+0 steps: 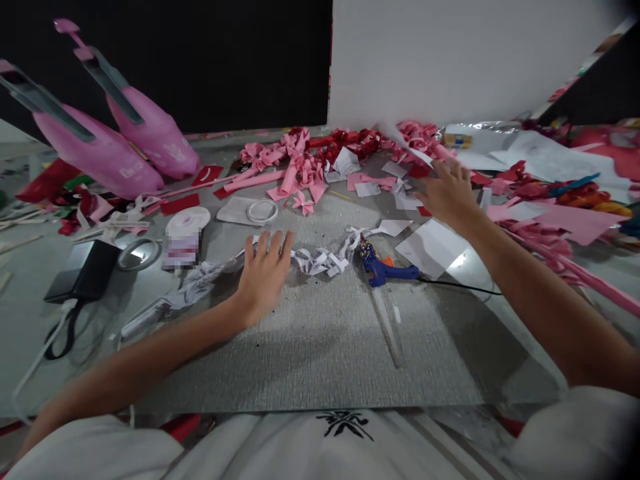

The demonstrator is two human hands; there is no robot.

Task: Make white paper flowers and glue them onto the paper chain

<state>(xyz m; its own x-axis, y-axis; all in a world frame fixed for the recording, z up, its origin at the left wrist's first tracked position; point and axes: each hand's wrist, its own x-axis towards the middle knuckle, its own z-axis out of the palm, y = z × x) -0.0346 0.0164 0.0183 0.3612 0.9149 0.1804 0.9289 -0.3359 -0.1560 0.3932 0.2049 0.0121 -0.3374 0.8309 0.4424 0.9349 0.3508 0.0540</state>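
Note:
My left hand (263, 277) lies with its fingers spread over a long twisted garland of white paper strips (320, 261), pressing it lightly to the table. The garland runs from the lower left, under the fingers, to a blue glue gun (383, 267) lying on its side with an orange trigger. My right hand (449, 190) reaches to the back right, its fingertips at a thin, motion-blurred piece of white paper (413, 152), which it appears to pinch. Beneath my right forearm lies a flat white paper sheet (431, 247).
Pink and red paper flowers (303, 163) line the back. Two pink bottles (100, 150) with grey handles lean at the left, near a black adapter box (84, 270) and a ribbon spool (185, 223). A clear glue stick (387, 327) and a black cord (465, 287) adjoin the glue gun.

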